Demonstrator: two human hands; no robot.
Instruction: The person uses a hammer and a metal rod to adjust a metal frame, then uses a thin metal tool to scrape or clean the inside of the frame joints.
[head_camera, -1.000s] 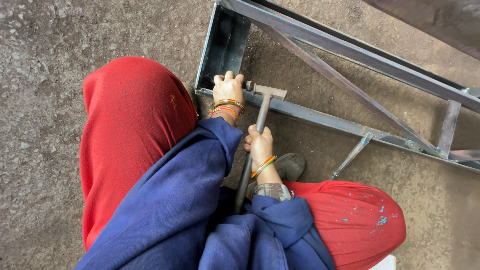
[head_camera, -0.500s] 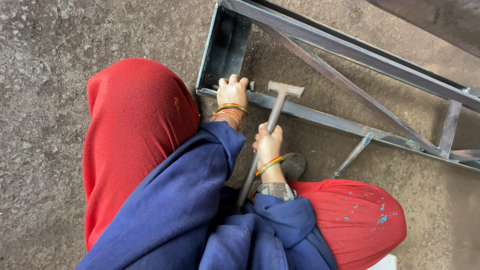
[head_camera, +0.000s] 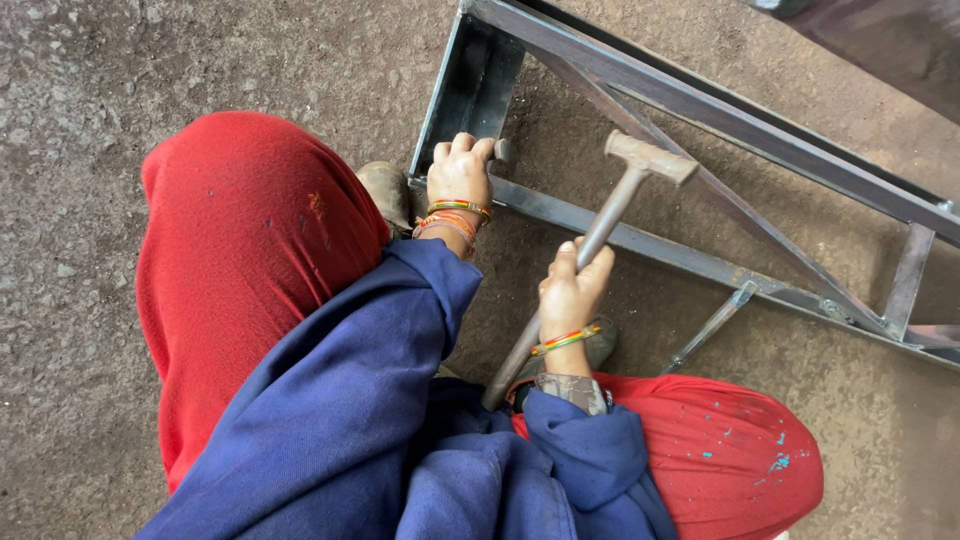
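From my seat I see the left hand (head_camera: 460, 172) curled over the near rail of a grey steel frame (head_camera: 700, 100) that lies on the rough concrete floor (head_camera: 80, 120). Its fingers are closed around something small and round-ended, a short metal piece (head_camera: 503, 150) that pokes out just past the knuckles; I cannot tell what kind of piece it is. That grip is fully closed and rests right at the corner where the near rail meets the frame's short end plate.

The right hand (head_camera: 572, 292) is wrapped tight about the shaft of a metal hammer (head_camera: 610, 215), the thumb lying along the shaft. The hammer's head (head_camera: 650, 157) is raised above the frame, up and to the right of the left hand and apart from it, over the diagonal brace. The butt end of the shaft runs down past the wrist toward the blue sleeves (head_camera: 400, 400).

Both wrists carry thin coloured bangles (head_camera: 458, 212). The person squats with red-clad knees (head_camera: 240, 260) to either side of the arms, the right one flecked with pale blue paint. A worn shoe (head_camera: 388, 192) sits just left of the left hand, touching the frame's near rail or nearly so. The frame's far rail runs diagonally toward the right edge, joined to the near one by short struts.
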